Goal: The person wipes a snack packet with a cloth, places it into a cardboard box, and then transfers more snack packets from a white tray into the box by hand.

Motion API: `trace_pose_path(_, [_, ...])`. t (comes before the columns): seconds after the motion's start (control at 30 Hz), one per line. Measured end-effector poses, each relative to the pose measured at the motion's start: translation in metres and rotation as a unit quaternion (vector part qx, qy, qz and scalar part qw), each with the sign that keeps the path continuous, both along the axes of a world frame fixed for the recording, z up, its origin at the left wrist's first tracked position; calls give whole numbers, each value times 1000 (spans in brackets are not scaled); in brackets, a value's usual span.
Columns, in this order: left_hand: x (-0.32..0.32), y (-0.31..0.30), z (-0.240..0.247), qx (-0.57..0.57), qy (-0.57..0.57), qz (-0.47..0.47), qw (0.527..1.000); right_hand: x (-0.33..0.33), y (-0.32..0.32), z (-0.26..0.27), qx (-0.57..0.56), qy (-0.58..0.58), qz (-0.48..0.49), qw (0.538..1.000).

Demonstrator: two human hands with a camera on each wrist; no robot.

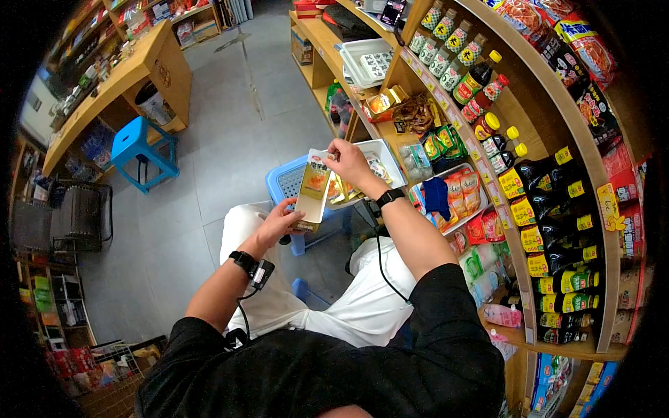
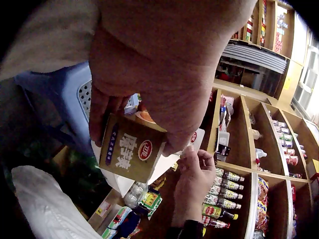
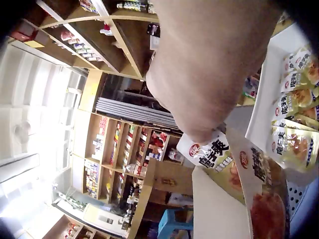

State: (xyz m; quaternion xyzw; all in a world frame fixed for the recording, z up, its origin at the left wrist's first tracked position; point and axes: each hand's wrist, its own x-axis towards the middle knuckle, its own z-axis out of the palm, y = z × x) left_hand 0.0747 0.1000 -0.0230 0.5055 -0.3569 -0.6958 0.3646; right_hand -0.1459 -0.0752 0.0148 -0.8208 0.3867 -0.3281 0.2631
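Observation:
My left hand (image 1: 281,220) grips a small printed cardboard box (image 1: 315,187) around its lower end. The box has a white inside and stands open at the top; its brown-gold end panel (image 2: 130,149) faces the left wrist camera. At the opening, my right hand (image 1: 350,166) pinches the top edge of a white-and-yellow snack packet (image 3: 219,162), whose lower part sits inside the box. Close beside the box, a white tray (image 3: 269,74) contains several similar packets (image 3: 295,144). The right fingertips are partly hidden in the right wrist view.
The tray rests on a blue plastic stool (image 1: 284,182) before my knees. To the right, shelves hold dark sauce bottles (image 1: 550,216), and a second tray holds orange packets (image 1: 463,195). Another blue stool (image 1: 143,150) stands on the grey floor at the left, near a wooden counter (image 1: 132,70).

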Motion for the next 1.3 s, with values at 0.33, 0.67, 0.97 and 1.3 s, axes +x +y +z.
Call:
trace_pose_path(0.33, [1, -1, -9, 5, 6, 3, 1000, 4, 1, -6, -7, 34, -8, 999])
trace_pose_path(0.67, [2, -2, -11, 8, 8, 5, 1000, 4, 0, -9, 26, 13, -17, 999])
trace_pose_path(0.97, [1, 0, -5, 7, 15, -2, 1000, 0, 1, -10, 31, 30, -26, 999])
trace_pose_path(1.3, [5, -5, -12, 17, 20, -20, 999, -5, -1, -18, 80, -5, -26, 996])
